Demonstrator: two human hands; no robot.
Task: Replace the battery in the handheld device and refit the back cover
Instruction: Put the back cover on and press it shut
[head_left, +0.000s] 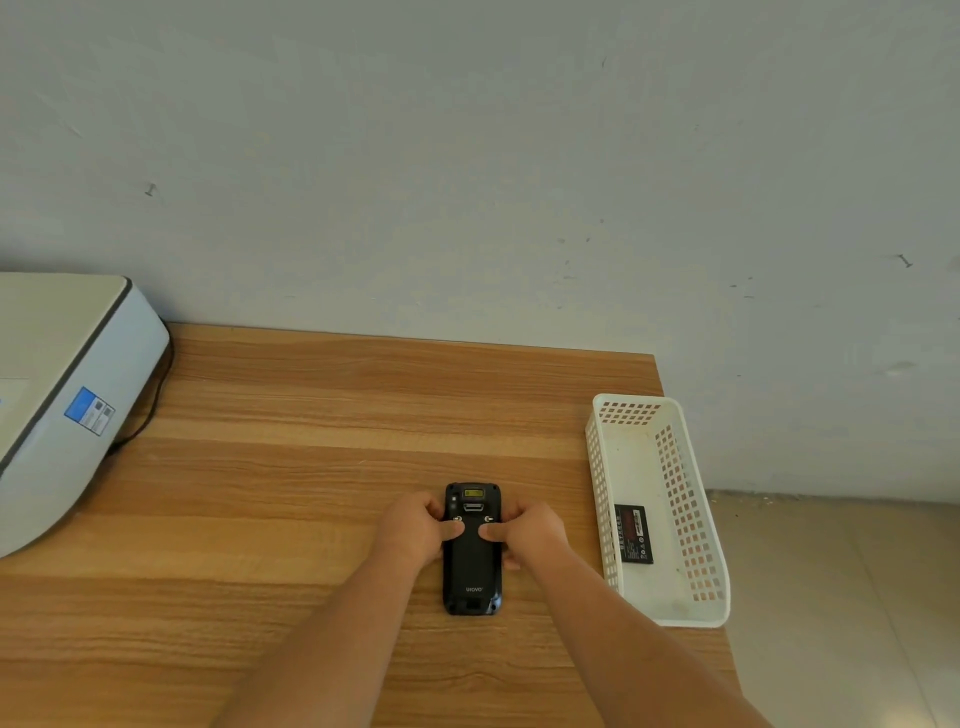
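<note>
The device (471, 551) lies face down on the table (311, 467), cover (471, 558) on and pressed by both thumbs, left hand (415, 527) and right hand (524, 532) curled round its sides; a battery (634, 533) lies in the basket (670, 621), so latching seemingly remains.

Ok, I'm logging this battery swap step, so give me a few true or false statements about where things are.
1. The handheld device lies back-up on the wooden table. True.
2. Only the left hand touches it. False: the right hand holds it too, both thumbs on the back cover.
3. A battery lies in the white basket. True.
4. The basket is left of the device. False: it is on the right.
</note>
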